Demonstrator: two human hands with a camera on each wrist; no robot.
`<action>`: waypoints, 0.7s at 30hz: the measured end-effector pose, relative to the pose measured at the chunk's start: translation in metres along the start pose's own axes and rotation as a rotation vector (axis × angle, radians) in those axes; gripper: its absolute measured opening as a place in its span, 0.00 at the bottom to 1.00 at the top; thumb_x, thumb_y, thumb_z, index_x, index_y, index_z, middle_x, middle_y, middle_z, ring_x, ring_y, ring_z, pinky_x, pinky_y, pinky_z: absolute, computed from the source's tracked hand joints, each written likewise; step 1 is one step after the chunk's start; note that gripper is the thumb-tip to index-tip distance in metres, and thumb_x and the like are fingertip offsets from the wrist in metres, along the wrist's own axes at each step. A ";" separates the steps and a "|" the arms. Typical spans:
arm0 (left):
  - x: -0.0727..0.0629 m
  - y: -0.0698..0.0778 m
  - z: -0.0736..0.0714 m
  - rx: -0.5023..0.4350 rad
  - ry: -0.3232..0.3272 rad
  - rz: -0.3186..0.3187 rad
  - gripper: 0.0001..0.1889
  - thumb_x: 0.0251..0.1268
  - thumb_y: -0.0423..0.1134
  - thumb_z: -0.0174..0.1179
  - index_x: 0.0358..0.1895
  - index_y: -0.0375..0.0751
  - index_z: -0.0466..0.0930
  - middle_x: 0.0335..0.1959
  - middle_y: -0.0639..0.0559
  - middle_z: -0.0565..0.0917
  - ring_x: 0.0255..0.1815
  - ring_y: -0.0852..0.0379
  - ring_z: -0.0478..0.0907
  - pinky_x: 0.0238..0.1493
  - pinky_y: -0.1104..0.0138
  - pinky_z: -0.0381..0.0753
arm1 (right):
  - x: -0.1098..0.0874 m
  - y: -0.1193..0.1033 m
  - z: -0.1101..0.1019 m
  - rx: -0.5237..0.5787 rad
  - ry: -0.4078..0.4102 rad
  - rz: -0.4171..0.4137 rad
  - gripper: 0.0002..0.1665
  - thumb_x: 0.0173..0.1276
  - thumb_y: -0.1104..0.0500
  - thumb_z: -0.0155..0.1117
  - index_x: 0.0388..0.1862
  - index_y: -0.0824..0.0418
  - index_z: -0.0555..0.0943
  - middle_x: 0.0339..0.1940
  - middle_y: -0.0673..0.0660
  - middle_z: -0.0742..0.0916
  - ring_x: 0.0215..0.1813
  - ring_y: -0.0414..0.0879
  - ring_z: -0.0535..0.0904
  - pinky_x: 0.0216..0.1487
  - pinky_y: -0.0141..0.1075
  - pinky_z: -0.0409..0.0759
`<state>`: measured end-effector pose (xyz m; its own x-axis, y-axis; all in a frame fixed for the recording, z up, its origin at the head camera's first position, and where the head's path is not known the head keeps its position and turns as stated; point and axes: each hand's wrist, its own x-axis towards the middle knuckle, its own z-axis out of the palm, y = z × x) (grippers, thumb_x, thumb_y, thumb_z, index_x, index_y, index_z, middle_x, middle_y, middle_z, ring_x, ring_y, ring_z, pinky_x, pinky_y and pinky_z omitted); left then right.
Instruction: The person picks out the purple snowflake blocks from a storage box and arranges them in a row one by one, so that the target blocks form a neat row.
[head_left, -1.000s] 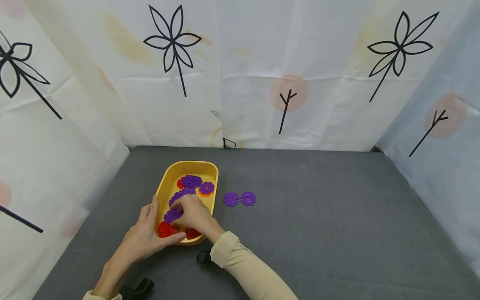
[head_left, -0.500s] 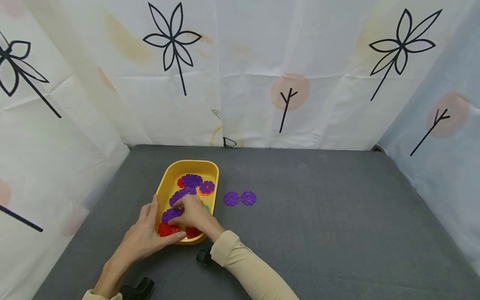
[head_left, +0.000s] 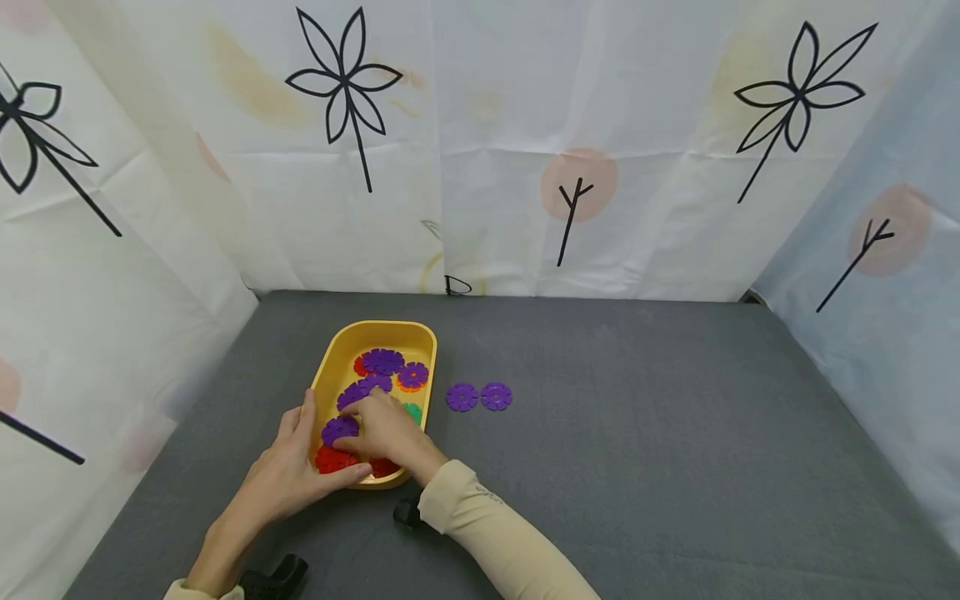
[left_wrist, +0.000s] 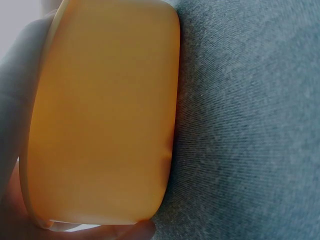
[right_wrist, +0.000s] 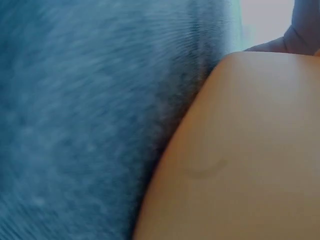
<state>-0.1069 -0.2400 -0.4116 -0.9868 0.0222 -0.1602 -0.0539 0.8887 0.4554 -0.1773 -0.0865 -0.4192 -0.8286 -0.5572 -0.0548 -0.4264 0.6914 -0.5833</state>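
A yellow plastic tray (head_left: 322, 379) holds flower-shaped building discs in purple, red, orange and green. My left hand (head_left: 288, 475) grips the tray at its near left corner, thumb along the front rim and fingers against the left side. In the left wrist view the tray's outer wall (left_wrist: 105, 115) fills the middle, with fingers at its edges. My right hand (head_left: 390, 429) reaches inside the tray over the front rim. A purple flower disc (head_left: 339, 430) lies between its thumb and forefinger; the other fingers are partly hidden. Red discs (head_left: 333, 459) lie below the thumb.
Two purple flower discs (head_left: 478, 397) lie side by side on the grey tabletop (head_left: 637, 433), right of the tray. A patterned white cloth (head_left: 495, 108) hangs behind the table and at its sides. Black wrist devices (head_left: 277, 577) sit under both forearms.
The purple disc at my right thumb has shifted slightly left along with the thumb. A green disc shows more beside my right hand. My left hand keeps its place on the tray.
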 end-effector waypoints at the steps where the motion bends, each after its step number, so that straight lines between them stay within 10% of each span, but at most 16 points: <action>1: 0.000 0.000 0.000 0.000 -0.001 0.001 0.75 0.49 0.75 0.68 0.82 0.35 0.26 0.75 0.29 0.54 0.52 0.38 0.80 0.47 0.44 0.85 | 0.000 0.000 0.001 -0.034 -0.011 -0.004 0.28 0.65 0.43 0.74 0.62 0.49 0.85 0.55 0.45 0.89 0.56 0.38 0.78 0.62 0.28 0.77; 21: -0.001 -0.001 0.001 -0.002 0.014 0.016 0.74 0.50 0.74 0.68 0.83 0.36 0.26 0.76 0.31 0.54 0.52 0.36 0.81 0.46 0.45 0.84 | 0.002 0.003 0.000 0.113 -0.026 -0.079 0.25 0.58 0.50 0.81 0.53 0.58 0.89 0.45 0.49 0.92 0.32 0.33 0.75 0.35 0.19 0.74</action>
<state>-0.1053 -0.2406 -0.4126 -0.9896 0.0303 -0.1407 -0.0383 0.8871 0.4599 -0.1804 -0.0858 -0.4207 -0.7837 -0.6206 -0.0247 -0.4452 0.5891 -0.6743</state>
